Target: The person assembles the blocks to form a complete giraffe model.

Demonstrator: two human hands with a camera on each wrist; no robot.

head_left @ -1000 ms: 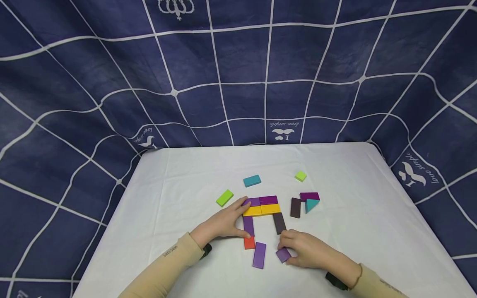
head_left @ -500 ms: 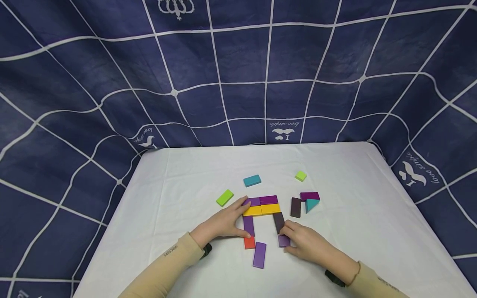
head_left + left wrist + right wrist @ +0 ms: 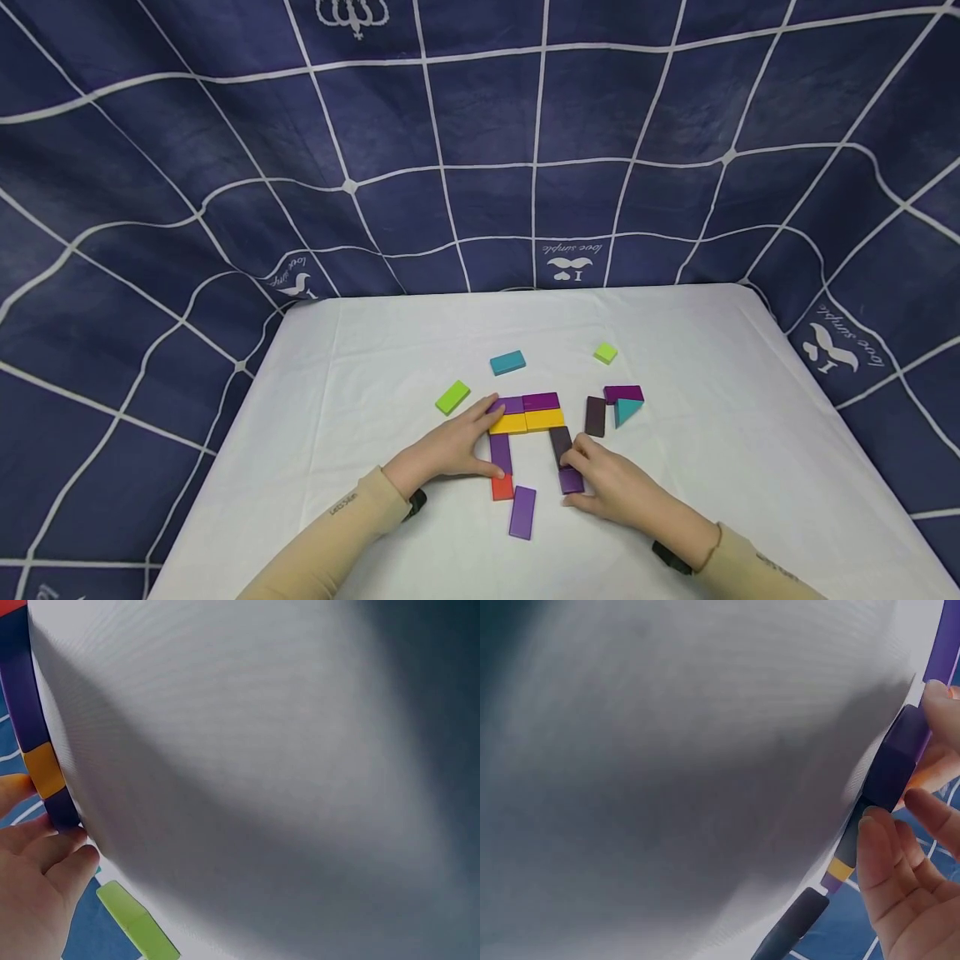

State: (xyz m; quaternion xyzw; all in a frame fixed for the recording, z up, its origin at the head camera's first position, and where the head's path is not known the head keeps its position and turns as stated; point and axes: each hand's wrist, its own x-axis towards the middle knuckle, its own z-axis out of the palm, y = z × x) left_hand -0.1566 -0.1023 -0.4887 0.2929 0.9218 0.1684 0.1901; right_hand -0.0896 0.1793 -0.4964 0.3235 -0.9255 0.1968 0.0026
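Flat coloured blocks form an arch on the table. Two purple blocks (image 3: 541,402) lie along its top, above two yellow blocks (image 3: 543,419). A purple block (image 3: 500,454) and a red block (image 3: 502,487) make the left leg. My left hand (image 3: 450,446) rests along that side, fingers spread, thumb at the red block and fingertips at the top left corner. My right hand (image 3: 622,487) pinches a small purple block (image 3: 572,482) between thumb and fingers, up against the lower end of a dark brown block (image 3: 560,444) in the right leg.
A loose purple block (image 3: 522,512) lies between the legs' lower ends. Beyond the arch are a teal block (image 3: 507,363) and two green blocks (image 3: 453,398). To the right sit another dark brown block (image 3: 595,417), a purple block (image 3: 623,394) and a teal triangle (image 3: 627,412).
My right hand has moved the small purple block up and turned it straight, from apart to against the dark brown block's lower end. The left hand has stayed in place.
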